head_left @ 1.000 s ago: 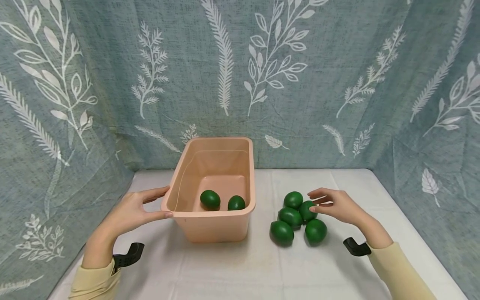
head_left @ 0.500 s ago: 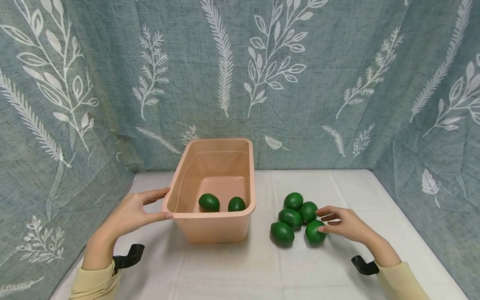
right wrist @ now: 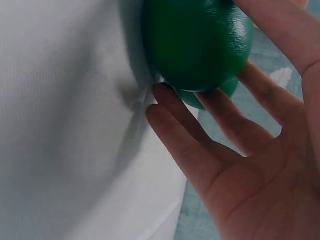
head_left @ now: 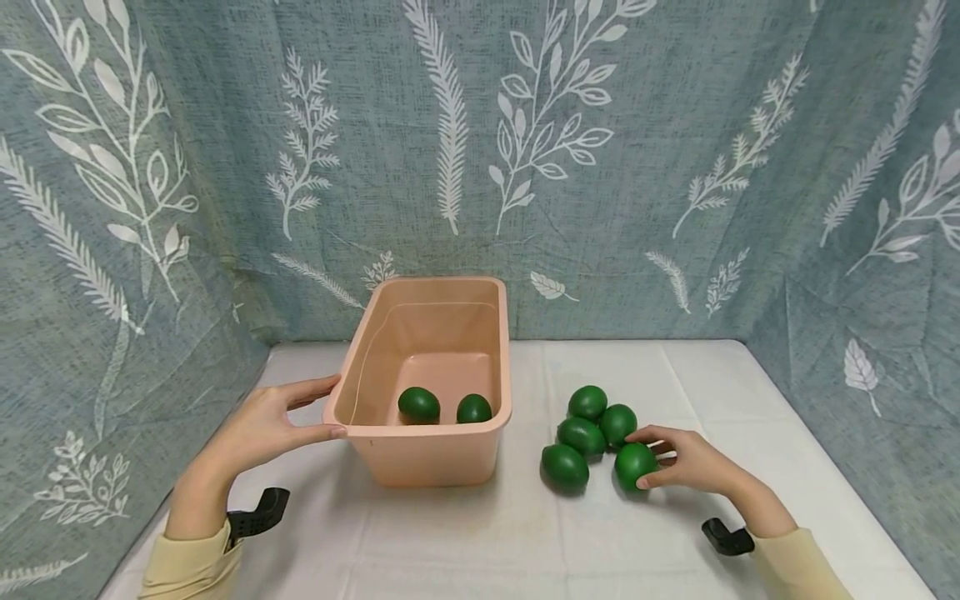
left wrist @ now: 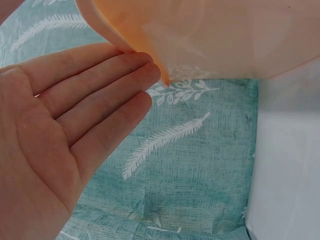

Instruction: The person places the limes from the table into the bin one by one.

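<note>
My right hand [head_left: 690, 458] has its thumb and fingers around the nearest right lime [head_left: 634, 467], glossy dark green, on the white cloth. In the right wrist view this lime [right wrist: 197, 42] sits between the thumb above and the fingers [right wrist: 225, 115] below. Several more limes [head_left: 580, 437] lie clustered to its left and behind. My left hand [head_left: 266, 429] touches the left rim of a peach plastic bin [head_left: 427, 458] with straight fingers, the thumb tip at its near corner. In the left wrist view the fingers [left wrist: 100, 85] lie extended against the bin's edge. Two limes [head_left: 419, 405] rest inside the bin.
A white cloth [head_left: 525, 542] covers the table. Blue-green fabric [head_left: 480, 167] printed with white leaves hangs behind and along both sides. The bin's walls rise well above the limes, left of the loose cluster.
My right hand has moved toward me from the back right lime to the near right one and closed its fingers around it. The left hand and bin stay put.
</note>
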The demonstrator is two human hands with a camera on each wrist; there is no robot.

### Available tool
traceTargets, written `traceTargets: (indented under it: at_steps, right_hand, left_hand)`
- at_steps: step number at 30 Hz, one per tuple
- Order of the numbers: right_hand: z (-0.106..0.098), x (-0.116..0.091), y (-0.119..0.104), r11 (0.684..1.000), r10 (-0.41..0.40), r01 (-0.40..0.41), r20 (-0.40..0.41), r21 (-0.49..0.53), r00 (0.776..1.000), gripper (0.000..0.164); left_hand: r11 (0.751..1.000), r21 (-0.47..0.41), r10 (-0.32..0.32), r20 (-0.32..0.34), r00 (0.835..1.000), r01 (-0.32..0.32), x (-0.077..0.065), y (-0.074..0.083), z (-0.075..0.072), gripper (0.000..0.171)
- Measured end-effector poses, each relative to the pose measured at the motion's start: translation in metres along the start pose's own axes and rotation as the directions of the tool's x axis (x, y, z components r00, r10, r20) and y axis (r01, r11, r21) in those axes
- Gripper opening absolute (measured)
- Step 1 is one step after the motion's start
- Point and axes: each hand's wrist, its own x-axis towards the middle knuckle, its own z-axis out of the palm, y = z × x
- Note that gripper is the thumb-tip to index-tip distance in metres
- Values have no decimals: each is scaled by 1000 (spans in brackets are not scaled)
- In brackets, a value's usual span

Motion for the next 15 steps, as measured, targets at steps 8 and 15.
traceTargets:
  at_steps: [8,15]
  right_hand:
    - [1,2,1,999,40,-40,-16,-10,999,59]
    - [2,2,2,998,65,-65,-29,6,997,58]
  left_hand:
    - [1000,16,-15,5,1000,15,0,1,0,71]
    - [999,29,-20,2,1000,20,-1,2,-1,71]
